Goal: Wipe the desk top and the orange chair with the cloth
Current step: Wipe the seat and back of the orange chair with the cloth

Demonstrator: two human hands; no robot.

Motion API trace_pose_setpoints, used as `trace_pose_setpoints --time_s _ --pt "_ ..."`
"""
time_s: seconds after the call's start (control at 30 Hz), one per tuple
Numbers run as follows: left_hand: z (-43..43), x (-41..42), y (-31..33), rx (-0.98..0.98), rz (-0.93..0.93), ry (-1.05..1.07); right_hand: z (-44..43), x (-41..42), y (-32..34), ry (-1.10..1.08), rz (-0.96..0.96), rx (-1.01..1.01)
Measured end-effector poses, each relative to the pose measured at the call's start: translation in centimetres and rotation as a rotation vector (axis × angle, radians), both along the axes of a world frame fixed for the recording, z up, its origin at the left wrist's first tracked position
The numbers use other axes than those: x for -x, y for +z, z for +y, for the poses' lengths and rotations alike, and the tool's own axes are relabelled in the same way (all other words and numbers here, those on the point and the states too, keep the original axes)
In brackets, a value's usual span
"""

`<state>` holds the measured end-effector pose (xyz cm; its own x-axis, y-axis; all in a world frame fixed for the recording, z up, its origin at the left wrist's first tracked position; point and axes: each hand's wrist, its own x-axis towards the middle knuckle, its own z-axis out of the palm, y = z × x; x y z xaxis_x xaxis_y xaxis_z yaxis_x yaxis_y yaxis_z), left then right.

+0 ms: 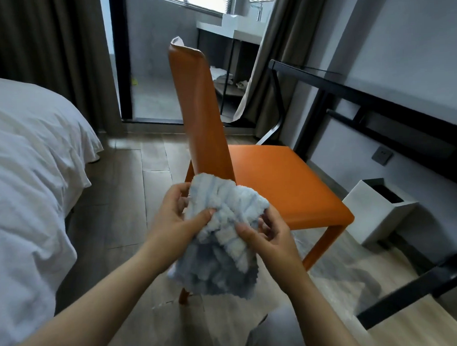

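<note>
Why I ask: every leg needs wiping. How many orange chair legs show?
3: one leg above-left of the cloth, one below it, one under the seat's near corner. A fourth may be hidden.

Both hands held a fluffy pale-blue cloth (224,232) in front of the orange chair (274,181): the left hand (172,216) pinched its upper edge, the right hand (268,236) gripped its right side. A white bed (27,167) lay left; a black desk (375,95) and white bin (374,214) stood right.
</note>
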<state>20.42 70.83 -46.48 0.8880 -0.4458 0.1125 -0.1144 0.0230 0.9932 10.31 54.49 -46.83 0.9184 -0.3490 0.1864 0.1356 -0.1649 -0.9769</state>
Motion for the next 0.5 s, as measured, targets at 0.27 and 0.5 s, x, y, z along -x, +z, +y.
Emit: trace_pose_setpoints --time_s 0.27,0.5 --pt "2.3 -2.4 7.3 0.023 -0.603 0.435 -1.7 -2.9 1.7 -0.16 -0.031 0.197" --pt "-2.2 -5.6 9.0 -0.204 -0.868 0.508 -2.9 -5.7 0.2 -0.156 0.085 0.212"
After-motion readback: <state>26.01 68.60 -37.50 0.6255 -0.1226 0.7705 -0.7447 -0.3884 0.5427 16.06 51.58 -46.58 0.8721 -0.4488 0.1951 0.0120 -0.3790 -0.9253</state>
